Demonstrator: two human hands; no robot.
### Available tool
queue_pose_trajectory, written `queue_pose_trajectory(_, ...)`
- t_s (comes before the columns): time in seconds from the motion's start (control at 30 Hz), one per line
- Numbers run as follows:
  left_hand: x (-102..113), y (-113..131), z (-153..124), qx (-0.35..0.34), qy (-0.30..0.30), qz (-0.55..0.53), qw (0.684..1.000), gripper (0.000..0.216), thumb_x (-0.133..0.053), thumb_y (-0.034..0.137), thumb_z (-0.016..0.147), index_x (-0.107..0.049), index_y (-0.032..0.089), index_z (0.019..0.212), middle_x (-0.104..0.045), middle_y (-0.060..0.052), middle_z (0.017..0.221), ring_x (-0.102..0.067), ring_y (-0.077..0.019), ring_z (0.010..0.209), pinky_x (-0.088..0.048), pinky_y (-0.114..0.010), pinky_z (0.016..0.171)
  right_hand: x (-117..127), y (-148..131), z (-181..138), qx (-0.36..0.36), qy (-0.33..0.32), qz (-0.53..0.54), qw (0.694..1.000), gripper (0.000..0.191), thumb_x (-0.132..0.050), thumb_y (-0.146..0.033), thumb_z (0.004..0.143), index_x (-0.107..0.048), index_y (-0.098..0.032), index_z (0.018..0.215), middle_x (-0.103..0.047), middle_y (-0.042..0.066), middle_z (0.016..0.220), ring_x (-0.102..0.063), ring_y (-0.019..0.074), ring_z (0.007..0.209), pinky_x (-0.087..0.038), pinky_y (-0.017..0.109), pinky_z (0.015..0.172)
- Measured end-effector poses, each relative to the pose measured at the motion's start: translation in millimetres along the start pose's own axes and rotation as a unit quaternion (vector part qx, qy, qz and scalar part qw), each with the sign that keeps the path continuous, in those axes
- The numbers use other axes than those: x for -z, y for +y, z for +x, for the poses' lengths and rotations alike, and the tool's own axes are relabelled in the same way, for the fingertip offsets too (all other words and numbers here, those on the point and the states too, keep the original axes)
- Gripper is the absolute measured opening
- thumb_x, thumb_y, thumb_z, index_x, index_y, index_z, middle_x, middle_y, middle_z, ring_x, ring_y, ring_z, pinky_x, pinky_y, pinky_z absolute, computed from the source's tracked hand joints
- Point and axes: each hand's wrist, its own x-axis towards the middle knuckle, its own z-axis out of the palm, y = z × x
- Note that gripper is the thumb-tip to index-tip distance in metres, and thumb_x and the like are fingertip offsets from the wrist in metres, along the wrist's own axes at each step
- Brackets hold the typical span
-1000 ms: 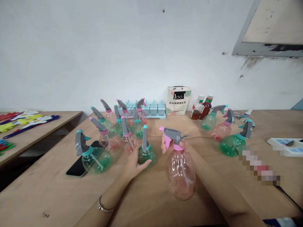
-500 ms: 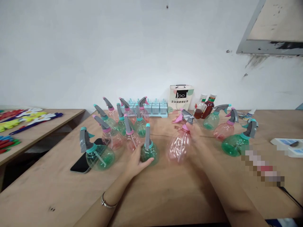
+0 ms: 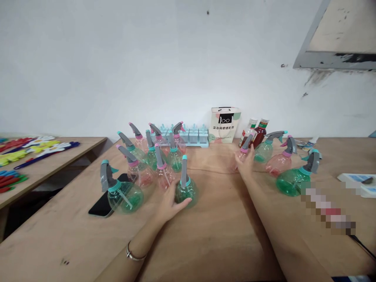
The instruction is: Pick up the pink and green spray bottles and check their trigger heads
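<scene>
One green spray bottle [image 3: 188, 192] is clasped by the left hand [image 3: 169, 205], one pink bottle [image 3: 243, 150] by the right hand [image 3: 247, 162].

Along the far edge of the wooden table [image 3: 217, 239] stand a pale blue rack [image 3: 194, 138] of small compartments, a printed paper bag [image 3: 225, 131] and two sauce bottles [image 3: 259, 134]. A black phone [image 3: 100, 206] lies near the left edge, a white tray [image 3: 369, 191] toward the right. Colourful flower-shaped pieces [image 3: 44, 148] cover the far edge of a neighbouring table [image 3: 48, 169].
</scene>
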Motion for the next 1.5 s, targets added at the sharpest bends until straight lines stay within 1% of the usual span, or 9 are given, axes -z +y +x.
queue_pose_trajectory(0.23,0,-4,-2,-0.002,-0.008,0.001,1.0,0.066,-0.068,0.042,0.08,-0.041,0.019,0.136,-0.06,-0.015,0.133,-0.057,-0.0323,0.124,-0.045,-0.05,0.104,-23,40,-4,-0.064,-0.018,-0.082,0.994,0.096,-0.059,-0.059,0.081,-0.02,0.0,0.147,-0.033,0.033,0.149,-0.032,0.0375,0.142,-0.029,0.054,0.114)
queue_pose_trajectory(0.53,-1,-6,-2,-0.002,-0.01,0.0,1.0,0.068,-0.069,0.042,0.079,-0.04,0.019,0.136,-0.059,-0.016,0.134,-0.056,-0.0322,0.126,-0.044,-0.05,0.104,-39,57,16,-0.132,0.022,-0.093,0.987,0.1,-0.053,-0.063,0.083,-0.019,0.007,0.146,-0.031,0.037,0.149,-0.03,0.0422,0.142,-0.026,0.055,0.115)
queue_pose_trajectory(0.8,0,0,-1,-0.009,-0.011,-0.005,1.0,0.065,-0.07,0.041,0.079,-0.043,0.019,0.134,-0.059,-0.014,0.132,-0.057,-0.0312,0.123,-0.046,-0.048,0.103,-32,48,12,-0.128,0.055,-0.068,0.988,0.083,-0.057,-0.055,0.084,-0.028,-0.002,0.142,-0.038,0.031,0.145,-0.036,0.0382,0.138,-0.03,0.054,0.114)
queue_pose_trajectory(1.03,-5,-2,-1,-0.003,-0.004,-0.019,1.0,0.069,-0.071,0.046,0.078,-0.041,0.02,0.135,-0.056,-0.015,0.134,-0.053,-0.0327,0.128,-0.041,-0.051,0.107,-18,15,5,-0.087,0.083,0.002,0.993,0.054,-0.053,-0.046,0.085,-0.041,-0.009,0.122,-0.043,0.026,0.127,-0.038,0.0366,0.128,-0.027,0.06,0.11)
queue_pose_trajectory(1.17,-18,0,-4,-0.005,0.017,-0.019,1.0,0.076,-0.07,0.054,0.078,-0.038,0.019,0.137,-0.052,-0.017,0.138,-0.048,-0.0351,0.132,-0.037,-0.054,0.109,-15,-25,-23,-0.027,0.007,0.083,0.996,0.037,-0.046,-0.049,0.088,-0.05,-0.018,0.109,-0.05,0.016,0.116,-0.049,0.0291,0.114,-0.042,0.051,0.1)
queue_pose_trajectory(1.3,-29,10,-9,0.002,0.021,0.014,1.0,0.075,-0.064,0.055,0.083,-0.035,0.018,0.141,-0.051,-0.019,0.138,-0.048,-0.0362,0.131,-0.037,-0.055,0.107,-9,-88,-54,0.04,-0.15,0.183,0.971,0.041,-0.044,-0.057,0.091,-0.055,-0.024,0.112,-0.061,0.009,0.108,-0.06,0.0239,0.103,-0.049,0.042,0.093)
queue_pose_trajectory(1.37,-31,16,-12,0.001,0.011,0.036,0.999,0.073,-0.062,0.053,0.085,-0.035,0.017,0.142,-0.051,-0.019,0.138,-0.047,-0.0365,0.131,-0.037,-0.055,0.106,-2,-122,-63,0.078,-0.337,0.315,0.884,0.06,-0.051,-0.061,0.088,-0.044,-0.025,0.135,-0.056,0.012,0.129,-0.056,0.0262,0.117,-0.044,0.045,0.101)
queue_pose_trajectory(1.4,-32,18,-14,-0.003,0.003,0.044,0.999,0.073,-0.062,0.053,0.085,-0.034,0.018,0.143,-0.051,-0.02,0.139,-0.047,-0.0366,0.131,-0.037,-0.055,0.105,3,-137,-66,0.086,-0.393,0.351,0.846,0.07,-0.057,-0.063,0.085,-0.037,-0.026,0.141,-0.05,0.013,0.139,-0.052,0.0277,0.125,-0.042,0.046,0.105)
queue_pose_trajectory(1.5,-34,26,-17,-0.009,-0.019,0.06,0.998,0.075,-0.062,0.052,0.085,-0.032,0.019,0.144,-0.052,-0.019,0.137,-0.05,-0.036,0.128,-0.037,-0.055,0.103,14,-165,-71,0.078,-0.461,0.386,0.795,0.08,-0.061,-0.062,0.084,-0.029,-0.027,0.149,-0.037,0.013,0.154,-0.038,0.0288,0.141,-0.029,0.048,0.116)
